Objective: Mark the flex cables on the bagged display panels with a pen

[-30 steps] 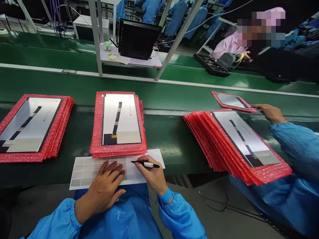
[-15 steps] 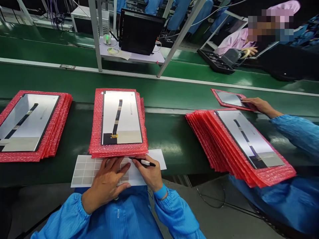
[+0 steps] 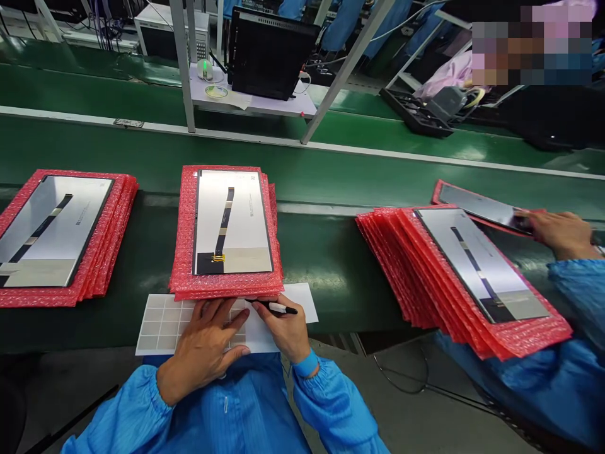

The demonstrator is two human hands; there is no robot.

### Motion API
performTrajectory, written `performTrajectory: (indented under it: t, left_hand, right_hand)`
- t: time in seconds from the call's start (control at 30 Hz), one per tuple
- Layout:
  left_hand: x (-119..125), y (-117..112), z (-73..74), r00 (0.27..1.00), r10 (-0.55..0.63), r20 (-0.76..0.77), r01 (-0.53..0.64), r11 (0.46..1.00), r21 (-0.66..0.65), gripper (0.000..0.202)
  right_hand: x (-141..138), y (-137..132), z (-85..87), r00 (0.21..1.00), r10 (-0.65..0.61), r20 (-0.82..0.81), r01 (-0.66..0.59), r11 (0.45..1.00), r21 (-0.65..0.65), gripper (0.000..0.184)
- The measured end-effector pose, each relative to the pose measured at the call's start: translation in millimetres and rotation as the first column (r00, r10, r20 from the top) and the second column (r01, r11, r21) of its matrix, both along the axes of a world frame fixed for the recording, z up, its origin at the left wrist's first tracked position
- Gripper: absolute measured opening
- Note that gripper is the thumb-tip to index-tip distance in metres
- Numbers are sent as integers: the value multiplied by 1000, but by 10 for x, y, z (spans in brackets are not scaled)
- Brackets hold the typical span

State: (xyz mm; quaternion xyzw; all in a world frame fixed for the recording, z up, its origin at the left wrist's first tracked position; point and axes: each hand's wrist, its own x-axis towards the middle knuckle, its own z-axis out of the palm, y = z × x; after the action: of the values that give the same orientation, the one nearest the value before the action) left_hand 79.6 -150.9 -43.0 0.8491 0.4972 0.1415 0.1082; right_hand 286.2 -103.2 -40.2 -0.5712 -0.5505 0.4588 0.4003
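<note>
My left hand [image 3: 205, 345] lies flat with fingers spread on a white sheet of grey label squares [image 3: 163, 321] at the near edge of the bench. My right hand [image 3: 286, 331] rests on the same sheet's blank part and pinches a black-and-white pen [image 3: 274, 307], which points left. Just beyond both hands sits a stack of red bubble-wrap sleeves [image 3: 227, 284] with a silver panel [image 3: 232, 221] carrying a dark flex strip on top.
A second red stack with a panel [image 3: 51, 233] lies at the left. At the right a fanned red stack [image 3: 467, 277] sits by a co-worker in blue, whose hand [image 3: 560, 232] holds another panel [image 3: 482, 205]. A green conveyor [image 3: 331, 170], metal posts and a black monitor [image 3: 269, 53] stand behind.
My hands slid slightly forward on the label sheet, up to the red stack's edge. The co-worker's hand lifted a panel off the belt and drew it to the right.
</note>
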Motion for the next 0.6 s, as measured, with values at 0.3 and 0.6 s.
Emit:
performTrajectory:
  t: [0.3,0.6]
  left_hand:
    - [-12,12,-11,1000,-10,-2,10,1000,-25,57]
    - [-10,11,-16,1000,3,25,-3,999,-37,55]
  right_hand:
    - [4,6,35,999,24,33,-25,1000,13,15]
    - [42,9,-93,999,40,-5,-39,999,27,14]
